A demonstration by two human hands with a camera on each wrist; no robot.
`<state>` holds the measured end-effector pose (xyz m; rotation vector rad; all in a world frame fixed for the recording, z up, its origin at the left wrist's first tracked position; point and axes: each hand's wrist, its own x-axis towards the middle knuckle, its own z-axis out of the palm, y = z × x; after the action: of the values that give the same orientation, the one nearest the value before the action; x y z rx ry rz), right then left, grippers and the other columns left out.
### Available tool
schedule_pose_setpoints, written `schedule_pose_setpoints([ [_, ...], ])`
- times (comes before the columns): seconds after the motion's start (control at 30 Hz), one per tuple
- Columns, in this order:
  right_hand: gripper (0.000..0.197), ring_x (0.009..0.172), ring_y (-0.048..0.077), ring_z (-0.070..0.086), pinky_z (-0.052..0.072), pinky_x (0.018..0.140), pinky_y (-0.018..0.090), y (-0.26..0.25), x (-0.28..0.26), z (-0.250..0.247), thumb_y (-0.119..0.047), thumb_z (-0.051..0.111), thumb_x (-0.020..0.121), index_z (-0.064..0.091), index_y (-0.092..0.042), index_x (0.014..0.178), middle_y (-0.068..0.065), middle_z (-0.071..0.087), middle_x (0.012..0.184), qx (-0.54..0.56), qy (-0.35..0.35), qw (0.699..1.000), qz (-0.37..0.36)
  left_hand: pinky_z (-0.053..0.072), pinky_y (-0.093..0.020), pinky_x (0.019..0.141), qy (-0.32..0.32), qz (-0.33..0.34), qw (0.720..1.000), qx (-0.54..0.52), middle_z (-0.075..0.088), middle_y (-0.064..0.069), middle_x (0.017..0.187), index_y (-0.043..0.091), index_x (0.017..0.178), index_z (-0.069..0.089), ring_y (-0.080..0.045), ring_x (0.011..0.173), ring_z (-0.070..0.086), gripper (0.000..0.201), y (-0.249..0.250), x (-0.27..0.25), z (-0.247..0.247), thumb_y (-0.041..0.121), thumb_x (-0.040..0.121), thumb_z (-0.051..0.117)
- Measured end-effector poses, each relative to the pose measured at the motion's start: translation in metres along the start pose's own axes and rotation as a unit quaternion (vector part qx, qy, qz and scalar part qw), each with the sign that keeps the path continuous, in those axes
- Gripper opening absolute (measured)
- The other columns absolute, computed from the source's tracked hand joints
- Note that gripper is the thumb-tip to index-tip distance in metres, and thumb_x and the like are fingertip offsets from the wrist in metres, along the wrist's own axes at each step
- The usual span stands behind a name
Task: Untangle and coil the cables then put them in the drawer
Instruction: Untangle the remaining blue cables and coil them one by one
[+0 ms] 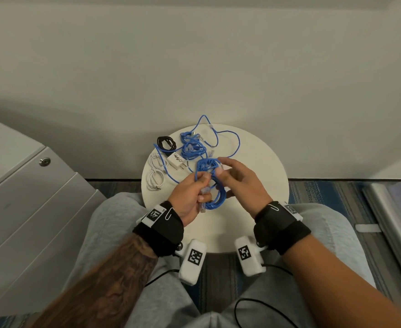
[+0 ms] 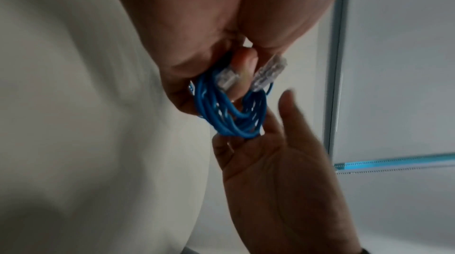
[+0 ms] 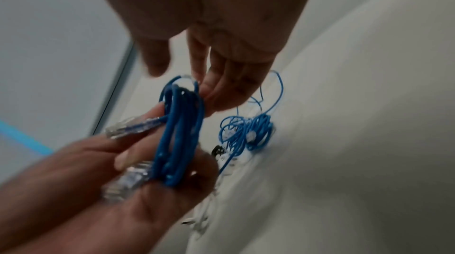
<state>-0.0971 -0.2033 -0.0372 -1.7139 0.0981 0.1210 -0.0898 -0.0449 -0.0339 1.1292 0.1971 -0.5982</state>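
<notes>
My left hand grips a coiled blue network cable above the round white table, near its front edge. Its two clear plugs stick out by my fingers. My right hand is open; its straight fingertips touch the far side of the coil while the thumb stands apart. More blue cable lies tangled on the table behind my hands. Further left lie a coiled black cable and a white charger with its white cable.
A grey cabinet with drawer fronts and a round lock stands at my left, drawers closed. A pale wall rises behind the table. My knees sit under the table's front edge. Patterned carpet and a metal rail lie to the right.
</notes>
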Motion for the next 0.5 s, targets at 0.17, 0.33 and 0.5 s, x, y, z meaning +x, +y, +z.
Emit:
schedule_pose_setpoints([
  [0.17, 0.084, 0.105, 0.004, 0.063, 0.052, 0.092, 0.023, 0.008, -0.007, 0.007, -0.049, 0.080, 0.078, 0.038, -0.033, 0.148, -0.010, 0.062, 0.119, -0.133, -0.098, 0.984, -0.058, 0.050, -0.023, 0.052, 0.025, 0.008, 0.999, -0.021, 0.040, 0.004, 0.054, 0.012, 0.097, 0.055, -0.007, 0.047, 0.045, 0.012, -0.003, -0.001, 0.001, 0.017, 0.103, 0.046],
  [0.33, 0.082, 0.092, 0.004, 0.063, 0.053, 0.088, 0.031, 0.013, -0.012, 0.020, -0.076, 0.055, 0.080, 0.044, -0.027, 0.144, -0.011, 0.066, 0.105, -0.200, -0.042, 0.976, -0.073, 0.048, -0.021, 0.055, 0.005, -0.001, 0.999, -0.050, 0.048, 0.006, 0.050, 0.014, 0.094, 0.054, -0.004, 0.044, 0.048, 0.017, -0.001, -0.002, 0.001, 0.014, 0.104, 0.040],
  [0.5, 0.057, 0.086, 0.011, 0.068, 0.057, 0.082, 0.042, 0.015, -0.013, 0.026, -0.074, 0.047, 0.087, 0.055, -0.030, 0.121, -0.007, 0.071, 0.093, -0.162, 0.024, 0.985, -0.058, 0.032, -0.020, 0.056, 0.000, 0.015, 0.999, -0.047, 0.033, 0.002, 0.062, 0.007, 0.123, 0.056, -0.007, 0.054, 0.029, 0.027, -0.006, 0.001, -0.002, 0.016, 0.102, 0.042],
])
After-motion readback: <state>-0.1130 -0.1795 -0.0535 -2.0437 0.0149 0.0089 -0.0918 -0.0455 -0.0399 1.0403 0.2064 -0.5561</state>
